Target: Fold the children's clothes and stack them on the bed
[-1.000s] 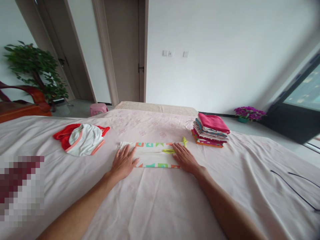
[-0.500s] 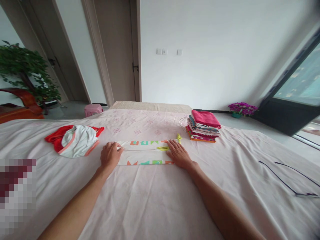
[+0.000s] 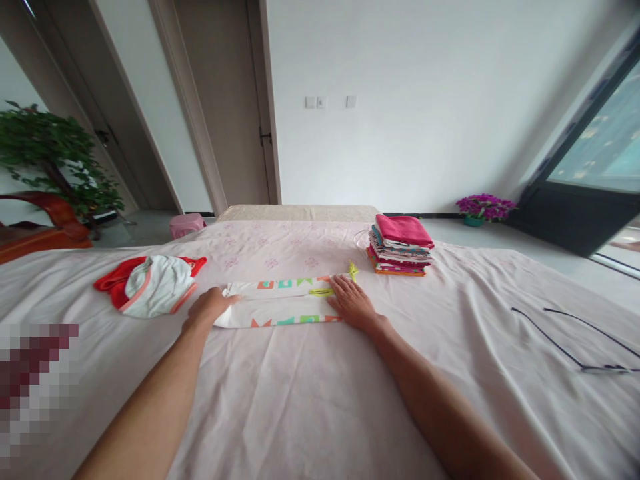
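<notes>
A white garment [image 3: 280,310], printed with orange, teal and green shapes, lies folded into a long strip on the bedsheet. A yellow-green cord shows near its right end. My left hand [image 3: 209,308] is closed on the strip's left end, its thumb on top and the other fingers mostly hidden. My right hand [image 3: 354,303] rests flat on the right end, fingers stretched out. Left of the strip lies a loose heap of red clothing [image 3: 113,283] and white clothing with pink trim [image 3: 160,287].
A stack of folded clothes [image 3: 401,247], pink on top, stands beyond my right hand. Eyeglasses [image 3: 583,365] lie at the right on the pale bedsheet [image 3: 280,400]. A pink stool [image 3: 186,225], a leafy plant [image 3: 50,147] and purple flowers [image 3: 485,207] stand on the floor around.
My left hand has shifted slightly left, and more of the strip's lower left corner shows. My right hand stays pressed on the right end. The view has turned a little.
</notes>
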A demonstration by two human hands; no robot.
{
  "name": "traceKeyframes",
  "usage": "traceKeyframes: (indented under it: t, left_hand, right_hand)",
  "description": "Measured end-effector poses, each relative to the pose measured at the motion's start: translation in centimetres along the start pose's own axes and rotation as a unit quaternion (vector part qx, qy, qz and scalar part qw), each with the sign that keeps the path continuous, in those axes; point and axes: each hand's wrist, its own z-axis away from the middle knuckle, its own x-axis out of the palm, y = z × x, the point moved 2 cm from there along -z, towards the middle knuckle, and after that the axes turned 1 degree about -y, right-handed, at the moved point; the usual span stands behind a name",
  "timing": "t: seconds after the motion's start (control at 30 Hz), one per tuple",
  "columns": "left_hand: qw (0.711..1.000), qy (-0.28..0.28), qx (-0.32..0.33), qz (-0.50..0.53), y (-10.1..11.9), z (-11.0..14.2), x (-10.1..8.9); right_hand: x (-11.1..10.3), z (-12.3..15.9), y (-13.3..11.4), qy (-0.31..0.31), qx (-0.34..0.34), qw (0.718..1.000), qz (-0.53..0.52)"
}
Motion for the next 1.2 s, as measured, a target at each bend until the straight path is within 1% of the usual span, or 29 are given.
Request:
traceKeyframes:
  t: [0.07,0.23,0.4,0.43,0.5,0.57,0.6,0.63,0.73,0.87,0.93,1.07,1.13,1.2]
  left_hand:
    - [1.000,-0.004,0.005,0.011,-0.2,-0.2,-0.1]
    - [0.997,0.026,0.039,0.064,-0.5,-0.2,0.0]
    - [0.997,0.025,0.029,0.073,-0.9,0.0,0.0]
    - [0.997,0.038,0.023,0.065,-1.1,0.2,0.0]
    - [0.994,0.096,0.020,0.045,-1.5,1.0,-0.3]
    - [0.987,0.155,0.037,0.024,-2.1,2.0,-0.4]
    - [0.985,0.166,0.051,0.017,-2.4,2.5,-0.3]
    - [0.984,0.163,0.065,0.014,-2.7,2.9,-0.1]
    - [0.989,0.114,0.089,0.019,-3.6,3.7,0.6]
    - [0.993,0.074,0.091,0.025,-4.0,4.2,0.9]
    - [0.992,0.077,0.093,0.029,-3.8,4.5,0.8]
    - [0.989,0.102,0.098,0.042,-3.5,5.6,0.4]
    - [0.989,0.097,0.098,0.044,-3.6,6.0,0.3]
    - [0.990,0.081,0.103,0.046,-3.9,6.0,0.4]
  right_hand:
    - [-0.1,0.0,0.0,0.001,0.002,1.000,-0.006]
    - [-0.1,0.0,0.0,-0.001,0.007,1.000,-0.015]
    - [-0.1,0.1,0.0,-0.005,0.004,1.000,-0.018]
    - [-0.1,0.1,0.0,-0.005,0.002,1.000,-0.018]
    - [-0.2,0.1,0.1,-0.003,-0.001,1.000,-0.017]
    - [-0.2,0.0,0.1,-0.002,-0.004,1.000,-0.016]
    - [-0.2,0.0,0.0,-0.002,-0.005,1.000,-0.016]
    - [-0.3,0.0,0.0,-0.002,-0.006,1.000,-0.016]
    - [-0.4,0.0,-0.1,-0.002,-0.009,1.000,-0.015]
    - [-0.1,-0.1,0.0,-0.002,-0.006,1.000,-0.015]
    - [0.1,-0.2,0.1,-0.003,-0.005,1.000,-0.016]
    - [0.2,-0.2,0.2,-0.005,-0.005,1.000,-0.018]
    - [0.1,-0.2,0.1,-0.004,-0.004,1.000,-0.019]
    - [0.0,-0.2,0.1,-0.003,-0.005,1.000,-0.020]
